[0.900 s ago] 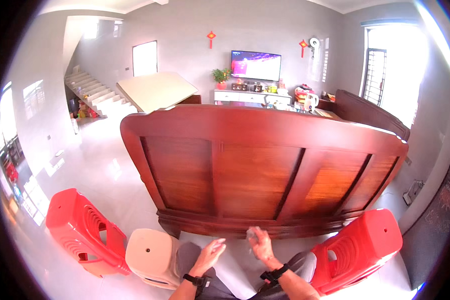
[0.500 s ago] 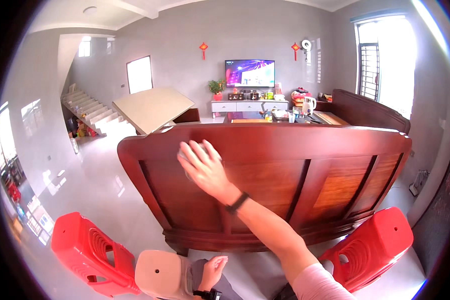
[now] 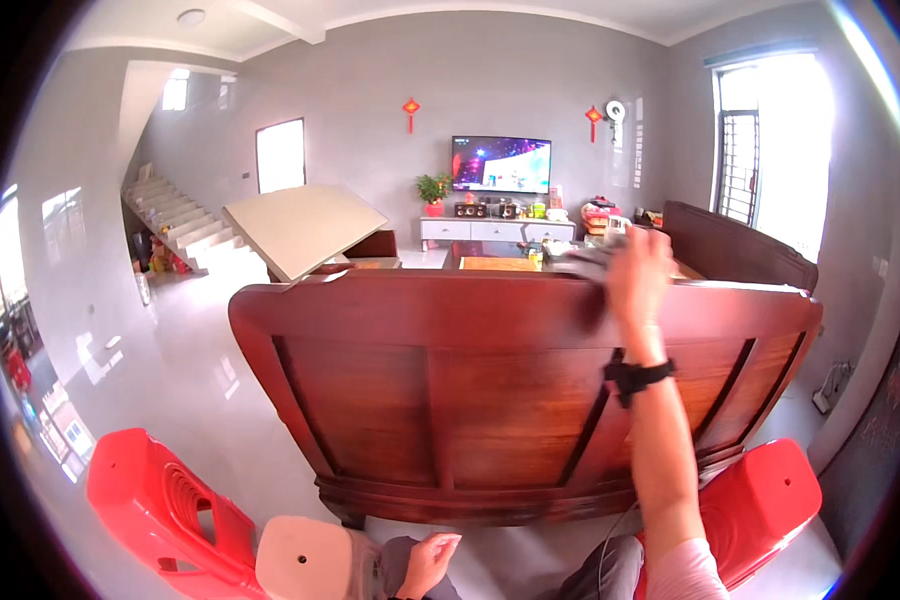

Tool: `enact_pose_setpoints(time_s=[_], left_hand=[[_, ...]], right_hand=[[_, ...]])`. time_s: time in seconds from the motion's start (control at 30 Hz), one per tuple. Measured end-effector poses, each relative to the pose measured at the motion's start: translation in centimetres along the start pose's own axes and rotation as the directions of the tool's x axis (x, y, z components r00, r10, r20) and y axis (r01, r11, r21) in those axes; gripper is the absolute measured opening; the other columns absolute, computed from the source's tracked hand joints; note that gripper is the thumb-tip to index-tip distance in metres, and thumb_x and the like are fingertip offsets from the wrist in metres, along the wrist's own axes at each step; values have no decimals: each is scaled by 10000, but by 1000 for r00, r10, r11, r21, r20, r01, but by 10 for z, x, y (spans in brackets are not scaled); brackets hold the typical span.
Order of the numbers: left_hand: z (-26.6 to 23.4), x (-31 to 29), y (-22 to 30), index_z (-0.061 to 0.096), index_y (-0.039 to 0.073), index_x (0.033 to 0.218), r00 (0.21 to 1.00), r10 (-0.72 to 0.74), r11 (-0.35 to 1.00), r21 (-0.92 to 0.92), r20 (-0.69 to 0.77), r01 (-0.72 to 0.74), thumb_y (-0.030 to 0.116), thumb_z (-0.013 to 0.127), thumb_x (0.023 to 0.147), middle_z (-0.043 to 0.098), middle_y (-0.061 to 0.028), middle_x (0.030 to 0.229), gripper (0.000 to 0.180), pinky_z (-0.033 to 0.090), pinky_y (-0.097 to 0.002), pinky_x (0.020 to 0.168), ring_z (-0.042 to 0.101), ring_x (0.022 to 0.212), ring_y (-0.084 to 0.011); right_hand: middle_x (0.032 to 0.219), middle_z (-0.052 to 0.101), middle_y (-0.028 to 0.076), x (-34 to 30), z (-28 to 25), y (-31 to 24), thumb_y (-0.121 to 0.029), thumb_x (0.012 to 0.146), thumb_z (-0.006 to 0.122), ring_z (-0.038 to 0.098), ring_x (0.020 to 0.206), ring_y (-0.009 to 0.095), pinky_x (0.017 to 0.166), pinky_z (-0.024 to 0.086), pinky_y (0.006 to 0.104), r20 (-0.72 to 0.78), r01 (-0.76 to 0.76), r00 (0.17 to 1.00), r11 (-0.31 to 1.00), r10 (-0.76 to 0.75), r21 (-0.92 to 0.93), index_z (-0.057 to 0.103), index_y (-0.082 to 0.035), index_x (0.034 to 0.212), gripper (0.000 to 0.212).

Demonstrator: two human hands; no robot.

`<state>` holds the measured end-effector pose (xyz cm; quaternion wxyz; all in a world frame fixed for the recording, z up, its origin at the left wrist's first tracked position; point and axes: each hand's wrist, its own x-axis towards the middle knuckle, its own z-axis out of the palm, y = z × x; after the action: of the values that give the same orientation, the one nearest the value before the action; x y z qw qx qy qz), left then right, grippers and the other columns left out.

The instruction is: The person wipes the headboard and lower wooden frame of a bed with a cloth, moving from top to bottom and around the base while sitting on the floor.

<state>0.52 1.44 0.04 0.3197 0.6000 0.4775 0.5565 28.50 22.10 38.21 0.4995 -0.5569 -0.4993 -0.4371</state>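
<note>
The back of a dark reddish wooden sofa [image 3: 510, 400] spans the middle of the view, its panelled side facing me. My right hand [image 3: 640, 280] is up at its top edge, right of centre, with fingers closed on a dark grey cloth [image 3: 592, 285]. Motion blurs the cloth, part of which hangs over the near side of the edge. Low down by my lap, my left hand [image 3: 432, 562] is empty, its fingers loosely stretched out and away from the sofa.
A red plastic stool [image 3: 160, 500] and a beige stool [image 3: 305, 560] stand at my left, another red stool [image 3: 770, 500] at my right. Beyond the sofa are a tilted beige board [image 3: 305, 228], a low table [image 3: 490, 262], a second wooden sofa [image 3: 735, 245] and a television [image 3: 501, 164].
My right hand has swept from the left part of the sofa back to the right along its top, and the cloth now shows beside it. My left hand stays low by my lap.
</note>
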Motion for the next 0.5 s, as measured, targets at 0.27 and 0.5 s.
enact_pose_setpoints(time_s=[0.27,0.5], left_hand=[[5,1,-28,669,21,979,994,-79,997,14,75,78,158,630,892,687,-126,917,167,536,-297,729,685,821,-212],[9,0,-20,671,36,983,993,-89,995,41,80,86,156,621,897,685,-128,915,156,534,-303,747,682,823,-226]], right_hand=[[934,611,171,-8,4,-4,-337,900,535,593,888,363,753,485,473,202,120,967,975,-157,187,643,-58,911,300],[1088,497,156,-47,-15,-222,-238,827,598,496,1014,321,820,419,460,67,361,870,723,-489,589,583,-113,1074,277]])
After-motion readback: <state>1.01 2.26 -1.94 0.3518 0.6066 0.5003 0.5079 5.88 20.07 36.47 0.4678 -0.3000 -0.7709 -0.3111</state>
